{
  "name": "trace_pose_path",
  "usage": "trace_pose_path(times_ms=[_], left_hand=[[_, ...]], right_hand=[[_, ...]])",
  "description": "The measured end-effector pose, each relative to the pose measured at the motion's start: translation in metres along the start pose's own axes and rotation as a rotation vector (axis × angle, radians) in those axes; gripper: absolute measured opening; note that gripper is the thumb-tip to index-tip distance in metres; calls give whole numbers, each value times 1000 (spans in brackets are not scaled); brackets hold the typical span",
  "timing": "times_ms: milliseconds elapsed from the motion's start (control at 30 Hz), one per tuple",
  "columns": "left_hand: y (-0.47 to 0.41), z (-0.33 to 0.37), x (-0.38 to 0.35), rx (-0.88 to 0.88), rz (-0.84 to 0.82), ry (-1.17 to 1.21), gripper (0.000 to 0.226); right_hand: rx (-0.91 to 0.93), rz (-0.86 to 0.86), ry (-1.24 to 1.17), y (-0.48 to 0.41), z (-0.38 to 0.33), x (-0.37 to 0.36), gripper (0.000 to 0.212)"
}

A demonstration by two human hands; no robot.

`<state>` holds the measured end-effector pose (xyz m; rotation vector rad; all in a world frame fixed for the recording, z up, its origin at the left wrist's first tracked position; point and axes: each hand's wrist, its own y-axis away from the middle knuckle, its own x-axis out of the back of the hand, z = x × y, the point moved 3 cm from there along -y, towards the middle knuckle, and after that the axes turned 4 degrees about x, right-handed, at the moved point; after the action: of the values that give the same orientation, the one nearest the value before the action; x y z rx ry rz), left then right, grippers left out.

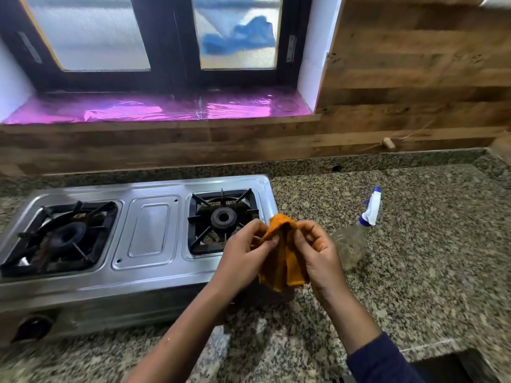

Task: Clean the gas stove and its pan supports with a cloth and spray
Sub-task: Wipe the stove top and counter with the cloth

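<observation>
A steel two-burner gas stove (149,233) sits on the granite counter. Its left black pan support (59,236) and right black pan support (221,219) lie over the burners. An orange cloth (284,261) hangs folded in the air above the stove's right front corner. My left hand (243,258) pinches its left edge near the top, and my right hand (315,250) pinches its right edge. A clear spray bottle (356,236) with a white and blue nozzle lies on its side on the counter, right of my right hand.
The speckled granite counter (414,258) stretches right of the stove. A wood-look backsplash (387,78) and a window with a pink-lined sill (154,107) stand behind. A stove knob (34,327) faces front at left. A dark sink edge (448,366) shows at bottom right.
</observation>
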<state>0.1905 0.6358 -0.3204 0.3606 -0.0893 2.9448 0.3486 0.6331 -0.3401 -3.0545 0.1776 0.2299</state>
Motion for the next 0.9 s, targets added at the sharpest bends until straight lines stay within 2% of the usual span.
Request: trace_pose_path(times_ms=[100,167,300,333,400,467,567,633,700,767,833,900], left_hand=[[-1,5,10,-41,-25,-49,17],[-1,10,15,-71,-75,-78,17],[-5,16,21,-45,-186,-82,16],[-6,16,21,-29,-188,-69,16],[-7,14,22,0,-164,-61,11],[-6,13,23,12,-94,-92,5],[-3,12,29,-11,18,-220,8],[-2,13,30,-33,10,-309,21],[-3,13,27,-14,-92,-391,45],[-6,11,17,25,-289,-402,53],[-3,8,4,98,-538,-243,48],[2,6,-5,204,-629,-21,42]], right_hand=[[27,42,38,-5,-9,12,7],[29,5,77,-9,-19,19,10],[-17,-259,220,-18,-34,22,10],[-33,-320,251,-19,-37,22,18],[-54,-409,334,-20,-42,24,34],[-21,-439,489,-20,-48,27,40],[32,-407,585,-22,-54,34,39],[34,-444,610,-25,-60,39,34],[-1,-573,621,-26,-67,38,25],[-79,-720,649,-28,-75,31,19],[-108,-804,688,-34,-81,23,26],[-45,-800,693,-42,-81,14,25]])
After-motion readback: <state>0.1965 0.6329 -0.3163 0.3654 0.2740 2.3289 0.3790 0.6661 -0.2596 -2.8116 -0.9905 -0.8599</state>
